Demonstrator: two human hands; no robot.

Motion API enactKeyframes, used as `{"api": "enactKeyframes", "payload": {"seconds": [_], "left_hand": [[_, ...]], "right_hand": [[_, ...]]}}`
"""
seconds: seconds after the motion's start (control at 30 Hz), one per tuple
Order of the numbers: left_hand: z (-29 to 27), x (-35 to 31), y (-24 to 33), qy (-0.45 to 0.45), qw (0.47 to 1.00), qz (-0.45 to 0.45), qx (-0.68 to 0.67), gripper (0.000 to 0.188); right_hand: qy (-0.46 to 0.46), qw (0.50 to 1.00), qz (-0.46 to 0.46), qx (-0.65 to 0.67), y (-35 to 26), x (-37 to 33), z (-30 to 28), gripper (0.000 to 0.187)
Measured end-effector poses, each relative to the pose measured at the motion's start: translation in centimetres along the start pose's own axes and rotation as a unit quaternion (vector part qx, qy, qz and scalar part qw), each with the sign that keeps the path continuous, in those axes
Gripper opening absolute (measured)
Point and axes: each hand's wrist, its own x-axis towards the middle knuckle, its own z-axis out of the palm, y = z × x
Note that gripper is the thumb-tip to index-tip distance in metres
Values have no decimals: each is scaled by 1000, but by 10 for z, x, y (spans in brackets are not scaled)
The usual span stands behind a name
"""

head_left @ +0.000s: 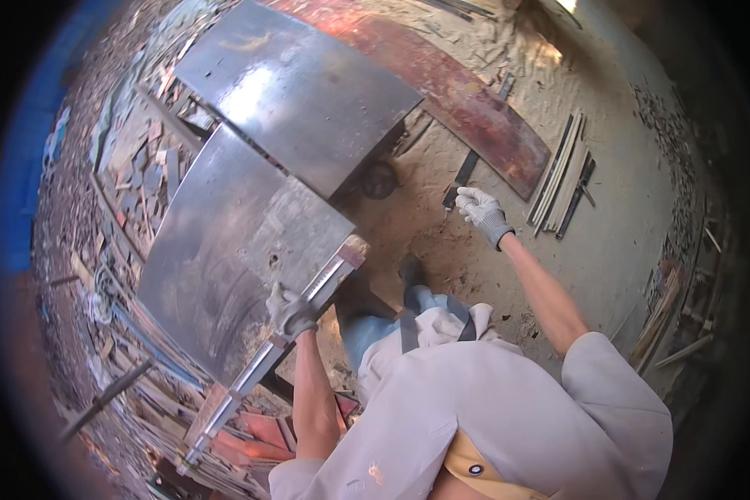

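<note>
My left hand (pixel 290 312), in a pale grey work glove, is closed over a long metal guide rail (pixel 257 364) along the near edge of a steel machine table (pixel 217 258). At the rail's far end, by the table corner, is a small wooden block (pixel 354 249). My right hand (pixel 483 213), gloved the same way, is held out to the right above the floor. Its fingers are curled; whether anything small lies in them I cannot make out. A dark flat bar (pixel 465 170) is close beyond it.
A second steel plate (pixel 300 92) adjoins the first across a narrow gap, with a round wheel (pixel 379 179) beneath it. Beyond lies a reddish board (pixel 467 100). Thin wooden strips (pixel 560 179) lie on the floor at right. Scrap wood (pixel 146 375) is heaped at left.
</note>
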Motion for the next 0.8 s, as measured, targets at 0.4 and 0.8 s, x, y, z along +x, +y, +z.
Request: {"api": "enactKeyframes", "payload": {"seconds": [0.4,0.8], "left_hand": [[-28,-151,-5,-6,1000,21,5,34],[-16,-147,6,-50,998,-25,-19,28]], "right_hand": [[-190,963,-27,-187,51,-87,160,54],[-117,847,-281,-436,61,-63,150,47]]}}
